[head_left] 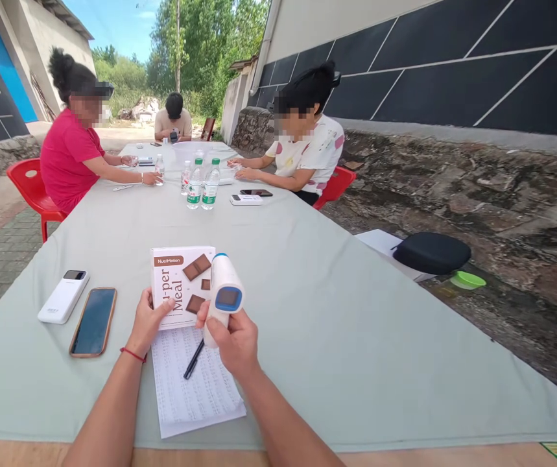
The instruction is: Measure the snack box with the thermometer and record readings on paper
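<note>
My left hand (150,319) grips the lower left edge of a white and brown box (165,280) printed with chocolate pieces, held upright. My right hand (233,338) is closed around the handle of a white and blue handheld infrared thermometer (225,285), its small dark screen facing me. The thermometer overlaps the box's right side; whether they touch I cannot tell. Under both hands lie sheets of paper (195,395) covered in rows of writing. A black pen (194,359) rests on the sheets, its upper end near my right hand.
Left of the papers are a phone (93,322) and a white power bank (64,297). Farther up the table (336,350) stand green-capped water bottles (211,185) and two more devices. Several people sit around the far part. A black case (431,253) is off the right edge.
</note>
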The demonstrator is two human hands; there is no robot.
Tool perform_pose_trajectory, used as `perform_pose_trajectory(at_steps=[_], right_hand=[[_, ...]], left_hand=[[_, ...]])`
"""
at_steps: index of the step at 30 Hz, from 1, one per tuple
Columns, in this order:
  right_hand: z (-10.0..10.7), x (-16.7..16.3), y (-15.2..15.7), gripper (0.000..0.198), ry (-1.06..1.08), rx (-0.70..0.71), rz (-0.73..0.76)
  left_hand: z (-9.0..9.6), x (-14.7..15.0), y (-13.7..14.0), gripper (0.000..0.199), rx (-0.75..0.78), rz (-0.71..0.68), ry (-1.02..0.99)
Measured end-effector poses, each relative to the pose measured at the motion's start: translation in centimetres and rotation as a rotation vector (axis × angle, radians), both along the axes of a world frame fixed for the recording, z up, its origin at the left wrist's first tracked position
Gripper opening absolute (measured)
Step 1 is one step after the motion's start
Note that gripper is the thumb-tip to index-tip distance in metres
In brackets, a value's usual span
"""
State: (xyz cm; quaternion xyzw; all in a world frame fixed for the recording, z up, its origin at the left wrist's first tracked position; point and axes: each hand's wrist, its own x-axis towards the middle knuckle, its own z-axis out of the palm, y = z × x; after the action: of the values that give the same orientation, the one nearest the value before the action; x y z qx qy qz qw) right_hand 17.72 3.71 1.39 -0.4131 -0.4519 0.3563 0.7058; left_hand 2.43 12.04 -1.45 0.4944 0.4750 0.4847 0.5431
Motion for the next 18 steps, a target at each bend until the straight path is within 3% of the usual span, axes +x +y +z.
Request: perform_pose_trajectory(at_steps=[14,16,18], right_hand=[[0.3,0.6,-0.6,0.018,-0.032,-0.026,0.05],[0.0,1.1,-0.2,0.019,-0.066,-0.045,-0.013],[-0.4,1.9,0.5,0.026,-0.13,-0.079,-0.169]], left_hand=[[-0.1,0.3,-0.3,0.065,-0.015,0.029,-0.033],[-0.1,0.2,-0.3,0.066,0.011,0.023,-0.075],[0.0,0.0,-0.3,0.066,0.064,0.031,-0.125]])
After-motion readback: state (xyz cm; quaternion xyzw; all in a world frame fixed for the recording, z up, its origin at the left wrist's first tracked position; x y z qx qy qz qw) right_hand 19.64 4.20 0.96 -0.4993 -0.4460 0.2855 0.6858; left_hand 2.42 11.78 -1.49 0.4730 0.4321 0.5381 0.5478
